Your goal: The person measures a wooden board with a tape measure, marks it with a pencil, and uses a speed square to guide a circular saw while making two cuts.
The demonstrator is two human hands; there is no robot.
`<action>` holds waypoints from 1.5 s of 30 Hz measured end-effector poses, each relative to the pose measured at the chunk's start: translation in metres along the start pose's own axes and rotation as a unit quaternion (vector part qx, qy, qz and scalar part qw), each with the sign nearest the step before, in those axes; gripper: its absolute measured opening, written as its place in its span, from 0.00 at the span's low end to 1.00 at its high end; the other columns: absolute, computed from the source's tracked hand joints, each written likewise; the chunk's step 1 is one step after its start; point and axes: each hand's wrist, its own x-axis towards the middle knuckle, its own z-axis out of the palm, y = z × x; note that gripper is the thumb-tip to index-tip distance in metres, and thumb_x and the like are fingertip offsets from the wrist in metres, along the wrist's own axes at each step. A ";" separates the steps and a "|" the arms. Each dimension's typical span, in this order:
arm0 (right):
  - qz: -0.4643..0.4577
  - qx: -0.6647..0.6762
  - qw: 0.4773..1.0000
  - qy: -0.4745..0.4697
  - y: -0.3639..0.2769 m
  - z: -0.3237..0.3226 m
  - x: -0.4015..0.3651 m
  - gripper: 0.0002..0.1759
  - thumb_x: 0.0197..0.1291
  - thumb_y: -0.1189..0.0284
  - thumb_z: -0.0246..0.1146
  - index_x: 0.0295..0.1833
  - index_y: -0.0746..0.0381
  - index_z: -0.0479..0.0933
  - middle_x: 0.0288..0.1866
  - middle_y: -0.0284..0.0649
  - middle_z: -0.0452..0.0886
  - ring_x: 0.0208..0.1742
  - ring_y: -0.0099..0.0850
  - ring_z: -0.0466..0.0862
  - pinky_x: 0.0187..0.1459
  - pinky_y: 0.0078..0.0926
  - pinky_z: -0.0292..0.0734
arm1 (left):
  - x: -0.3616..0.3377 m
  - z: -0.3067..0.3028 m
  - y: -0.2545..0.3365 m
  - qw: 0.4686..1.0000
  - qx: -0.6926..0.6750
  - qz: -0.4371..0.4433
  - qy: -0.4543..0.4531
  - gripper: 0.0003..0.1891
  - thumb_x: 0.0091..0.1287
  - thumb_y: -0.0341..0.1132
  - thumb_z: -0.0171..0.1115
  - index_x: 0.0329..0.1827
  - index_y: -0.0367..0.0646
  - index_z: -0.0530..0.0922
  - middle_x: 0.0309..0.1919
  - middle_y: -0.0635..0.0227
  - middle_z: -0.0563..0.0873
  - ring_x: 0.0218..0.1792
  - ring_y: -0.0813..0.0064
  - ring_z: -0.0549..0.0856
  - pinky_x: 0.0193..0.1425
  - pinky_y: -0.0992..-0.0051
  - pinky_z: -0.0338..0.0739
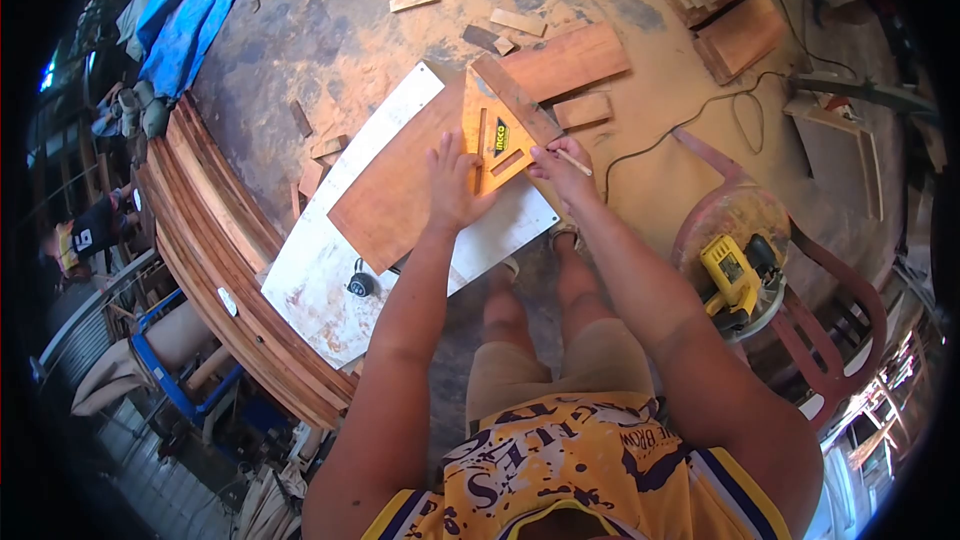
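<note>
An orange speed square (500,145) lies on a reddish-brown wooden board (390,180), its thick edge along the board's end. My left hand (455,185) rests on the board with fingers stretched out, at the square's left edge. In my right hand (565,172) is a slim pencil (575,162); that hand's fingertips are by the square's right corner. Beneath the board is a white panel (310,290) streaked with dust. A small black tape measure (361,284) sits on the panel, left of my left forearm.
A yellow power tool (732,275) stands on a reddish plastic chair (700,215) to the right. Long timber strips (230,280) are stacked at the left. Wood offcuts (415,1) and a plank (575,60) lie on the dusty floor, crossed by a cable (690,112).
</note>
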 end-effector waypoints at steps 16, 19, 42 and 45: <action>-0.172 -0.106 0.978 0.051 -0.020 -0.012 -0.005 0.14 0.72 0.66 0.63 0.56 0.63 0.77 0.38 0.35 0.82 0.34 0.21 0.81 0.37 0.16 0.79 | 0.001 0.003 -0.002 1.000 -0.002 -0.003 0.009 0.28 0.48 0.45 0.79 0.49 0.46 0.74 0.79 0.43 0.62 0.80 0.39 0.57 0.78 0.33 0.44; -0.260 -0.119 0.958 -0.001 -0.045 0.004 0.004 0.19 0.72 0.65 0.60 0.60 0.65 0.79 0.39 0.36 0.83 0.41 0.23 0.82 0.45 0.20 0.79 | -0.002 0.007 -0.004 1.000 -0.013 -0.001 0.020 0.28 0.47 0.44 0.79 0.49 0.46 0.74 0.79 0.44 0.62 0.81 0.39 0.57 0.79 0.33 0.45; -0.345 -0.310 0.878 -0.119 -0.081 0.071 0.077 0.12 0.60 0.68 0.67 0.45 0.64 0.83 0.36 0.45 0.87 0.38 0.35 0.86 0.43 0.32 0.80 | -0.001 0.000 -0.001 0.999 -0.035 -0.012 0.006 0.27 0.49 0.44 0.79 0.49 0.48 0.74 0.80 0.47 0.62 0.82 0.42 0.55 0.82 0.41 0.41; -0.340 -0.392 0.849 -0.097 -0.072 0.047 0.053 0.12 0.59 0.67 0.67 0.45 0.64 0.83 0.36 0.46 0.86 0.38 0.40 0.86 0.42 0.34 0.80 | 0.000 -0.003 -0.001 0.999 -0.032 -0.010 -0.003 0.28 0.49 0.44 0.79 0.49 0.48 0.74 0.80 0.46 0.61 0.82 0.42 0.55 0.82 0.40 0.41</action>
